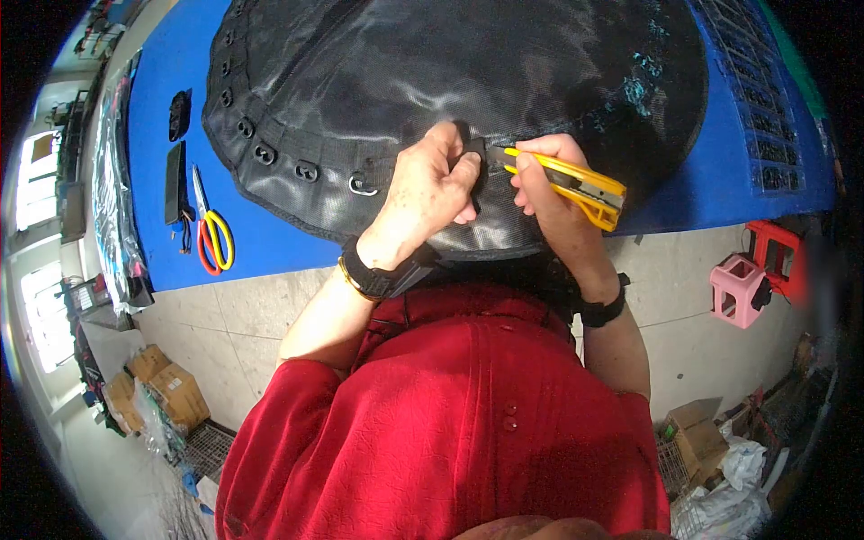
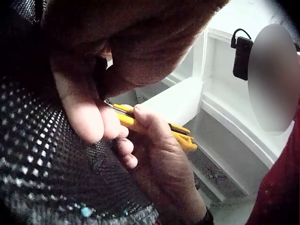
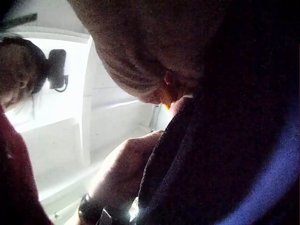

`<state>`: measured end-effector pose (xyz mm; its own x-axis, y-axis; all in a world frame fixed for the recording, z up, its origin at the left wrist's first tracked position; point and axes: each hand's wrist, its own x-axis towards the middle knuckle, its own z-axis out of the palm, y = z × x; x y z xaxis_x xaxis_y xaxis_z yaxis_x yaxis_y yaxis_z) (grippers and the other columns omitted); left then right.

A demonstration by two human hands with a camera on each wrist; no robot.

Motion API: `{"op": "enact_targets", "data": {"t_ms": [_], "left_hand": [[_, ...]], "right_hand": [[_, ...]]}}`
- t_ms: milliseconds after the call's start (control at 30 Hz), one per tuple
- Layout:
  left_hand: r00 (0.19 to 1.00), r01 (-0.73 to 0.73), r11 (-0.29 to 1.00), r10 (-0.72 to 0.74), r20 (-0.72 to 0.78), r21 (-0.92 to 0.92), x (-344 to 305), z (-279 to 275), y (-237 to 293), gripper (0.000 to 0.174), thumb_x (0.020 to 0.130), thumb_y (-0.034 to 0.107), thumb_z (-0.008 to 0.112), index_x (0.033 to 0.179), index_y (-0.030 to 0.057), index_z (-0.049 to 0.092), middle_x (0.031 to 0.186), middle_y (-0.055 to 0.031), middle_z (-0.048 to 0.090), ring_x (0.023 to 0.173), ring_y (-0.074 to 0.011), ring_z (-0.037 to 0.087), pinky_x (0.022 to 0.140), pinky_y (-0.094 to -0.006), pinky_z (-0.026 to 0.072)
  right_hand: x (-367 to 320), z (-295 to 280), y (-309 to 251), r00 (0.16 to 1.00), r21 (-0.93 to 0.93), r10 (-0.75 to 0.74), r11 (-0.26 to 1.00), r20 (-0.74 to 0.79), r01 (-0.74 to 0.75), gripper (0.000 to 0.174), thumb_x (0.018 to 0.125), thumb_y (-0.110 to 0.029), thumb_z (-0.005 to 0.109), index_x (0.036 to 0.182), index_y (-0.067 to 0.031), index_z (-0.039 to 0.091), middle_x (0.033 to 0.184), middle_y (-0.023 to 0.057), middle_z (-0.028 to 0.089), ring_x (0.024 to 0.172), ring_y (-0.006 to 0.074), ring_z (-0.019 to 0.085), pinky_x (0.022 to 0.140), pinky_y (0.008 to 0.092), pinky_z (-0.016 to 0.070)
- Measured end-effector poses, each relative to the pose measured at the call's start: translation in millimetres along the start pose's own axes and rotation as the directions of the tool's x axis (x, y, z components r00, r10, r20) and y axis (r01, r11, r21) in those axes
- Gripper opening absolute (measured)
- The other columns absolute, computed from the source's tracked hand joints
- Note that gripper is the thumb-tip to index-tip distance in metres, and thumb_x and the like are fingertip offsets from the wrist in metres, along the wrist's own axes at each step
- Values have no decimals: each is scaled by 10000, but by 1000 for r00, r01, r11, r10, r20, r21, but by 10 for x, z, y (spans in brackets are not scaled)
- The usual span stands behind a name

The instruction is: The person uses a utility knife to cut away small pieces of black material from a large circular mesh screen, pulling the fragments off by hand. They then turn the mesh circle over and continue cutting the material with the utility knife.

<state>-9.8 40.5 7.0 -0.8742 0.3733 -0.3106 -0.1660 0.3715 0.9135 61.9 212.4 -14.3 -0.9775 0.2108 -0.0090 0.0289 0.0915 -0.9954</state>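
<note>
A round piece of black mesh fabric (image 1: 540, 63) spreads over the blue table, with black plastic fittings (image 1: 264, 154) and a metal D-shaped ring (image 1: 362, 186) along its near left rim. At the rim, my left hand (image 1: 430, 187) pinches a black webbing strap (image 1: 478, 155) between thumb and fingers. My right hand (image 1: 551, 184) grips a yellow utility knife (image 1: 583, 192), its tip pointing left at the strap, close to the left fingertips. In the left wrist view, the knife (image 2: 129, 121) shows just beyond the left fingers. The right wrist view is dark, with only a bit of yellow showing.
Scissors with red and yellow handles (image 1: 213, 241) lie on the blue table (image 1: 270, 247) at the left, beside a long black piece (image 1: 175, 183). A compartment tray of small black parts (image 1: 765, 117) is at the right. A pink stool (image 1: 738, 292) stands on the floor.
</note>
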Motion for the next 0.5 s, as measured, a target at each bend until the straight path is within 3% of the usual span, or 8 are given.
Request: {"op": "enact_targets", "data": {"t_ms": [233,333,500], "left_hand": [[1000,2,999,-2,9,-37,12,-3,-40,200,993,85,638,940,37,452,676,-45,584,471,-138,640,411,-282,478],[1000,-23,991,24,0,-130,9,3,-42,167,993,61,628,1028,27,468,718,-61,597,465,-139,631,406,-276,479],[999,-32,990,38,38,-135,3,-10,-41,197,1004,34,595,1180,49,508,740,-74,608,467,-138,626,412,-280,489]], "right_hand": [[-13,-9,9,999,-43,-37,998,-7,37,130,1027,-158,631,1113,-66,597,920,24,615,689,73,608,605,243,526],[-19,-19,-12,1000,-48,-10,999,3,10,114,1029,-149,624,1101,-64,596,911,21,612,680,75,599,597,250,509],[-32,3,18,997,-106,-64,993,-33,60,79,1021,-119,619,1053,-52,592,867,12,598,742,108,600,677,283,506]]}}
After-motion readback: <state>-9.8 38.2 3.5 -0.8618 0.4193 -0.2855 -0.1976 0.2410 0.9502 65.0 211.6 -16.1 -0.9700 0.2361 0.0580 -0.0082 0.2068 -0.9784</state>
